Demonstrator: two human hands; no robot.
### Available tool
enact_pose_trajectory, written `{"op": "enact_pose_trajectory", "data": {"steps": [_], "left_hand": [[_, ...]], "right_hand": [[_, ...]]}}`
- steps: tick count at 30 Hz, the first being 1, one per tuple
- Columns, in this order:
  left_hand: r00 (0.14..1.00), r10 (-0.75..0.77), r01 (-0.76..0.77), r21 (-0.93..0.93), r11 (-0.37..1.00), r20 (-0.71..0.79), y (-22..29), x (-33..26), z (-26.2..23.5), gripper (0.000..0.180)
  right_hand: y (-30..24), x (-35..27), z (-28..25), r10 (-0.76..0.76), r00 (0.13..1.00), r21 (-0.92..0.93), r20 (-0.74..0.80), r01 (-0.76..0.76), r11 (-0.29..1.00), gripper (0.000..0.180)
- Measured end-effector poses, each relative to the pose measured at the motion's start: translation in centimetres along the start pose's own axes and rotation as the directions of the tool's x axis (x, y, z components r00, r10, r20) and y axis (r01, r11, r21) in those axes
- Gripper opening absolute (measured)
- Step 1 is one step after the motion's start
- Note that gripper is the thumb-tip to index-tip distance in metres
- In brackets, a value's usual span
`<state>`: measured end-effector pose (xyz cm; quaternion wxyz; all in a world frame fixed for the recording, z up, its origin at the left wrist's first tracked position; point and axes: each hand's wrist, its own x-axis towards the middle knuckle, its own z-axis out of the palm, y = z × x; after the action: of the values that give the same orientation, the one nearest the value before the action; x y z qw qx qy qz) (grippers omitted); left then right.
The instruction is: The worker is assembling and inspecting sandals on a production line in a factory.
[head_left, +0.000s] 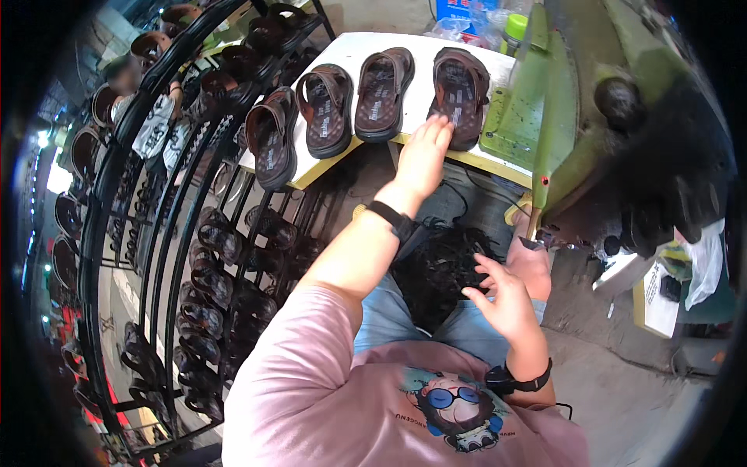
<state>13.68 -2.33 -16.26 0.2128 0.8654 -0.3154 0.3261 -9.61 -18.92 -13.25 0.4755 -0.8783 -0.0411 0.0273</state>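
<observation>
Four brown sandals stand in a row on a white table; the rightmost sandal [461,97] sits a little apart from the others. My left hand [422,158] is stretched out to that sandal's near end, fingers extended; whether they touch it I cannot tell. To its left are a second sandal [379,105], a third sandal [324,117] and the leftmost sandal [272,144]. My right hand [506,300] hangs open above my right thigh, beside a heap of black shredded scraps [436,272] between my legs. Nothing is in it.
Right of the sandals rises a green machine [556,101] with dark, greasy parts. A tall black rack [97,272] holding many sandals fills the left side. Behind it a person [124,78] is partly visible. A green-lidded container [514,29] stands behind the table [342,50].
</observation>
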Motion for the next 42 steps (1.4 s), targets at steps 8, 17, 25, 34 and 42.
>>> {"op": "enact_pose_trajectory", "data": {"steps": [8,17,25,34,42], "left_hand": [[0.920,0.270,-0.152,-0.376,0.914,0.285,6.4,-3.3,-14.0,0.043],[0.793,0.180,0.515,-0.797,0.315,0.583,11.8,-4.1,-18.3,0.055],[0.770,-0.224,0.572,-0.802,-0.171,0.598,20.4,-5.5,-12.2,0.025],[0.750,-0.335,0.307,-0.749,-0.587,0.571,22.6,-5.9,-10.7,0.035],[0.732,-0.403,0.051,-0.634,-0.771,0.549,14.5,-9.2,-11.3,0.045]], "right_hand": [[-0.9,2.0,1.3,-0.249,0.889,-0.159,-0.383,0.202,0.966,0.049],[-2.0,0.9,-3.3,-0.560,0.813,0.020,-0.159,0.570,0.821,0.073],[-3.0,-9.0,-4.6,-0.718,0.671,-0.235,-0.183,0.680,0.695,0.035],[5.3,-11.8,-3.5,0.213,0.865,0.890,-0.454,0.454,0.052,0.083],[3.1,-6.6,-0.9,0.149,0.888,0.898,-0.434,0.415,0.147,0.064]]}}
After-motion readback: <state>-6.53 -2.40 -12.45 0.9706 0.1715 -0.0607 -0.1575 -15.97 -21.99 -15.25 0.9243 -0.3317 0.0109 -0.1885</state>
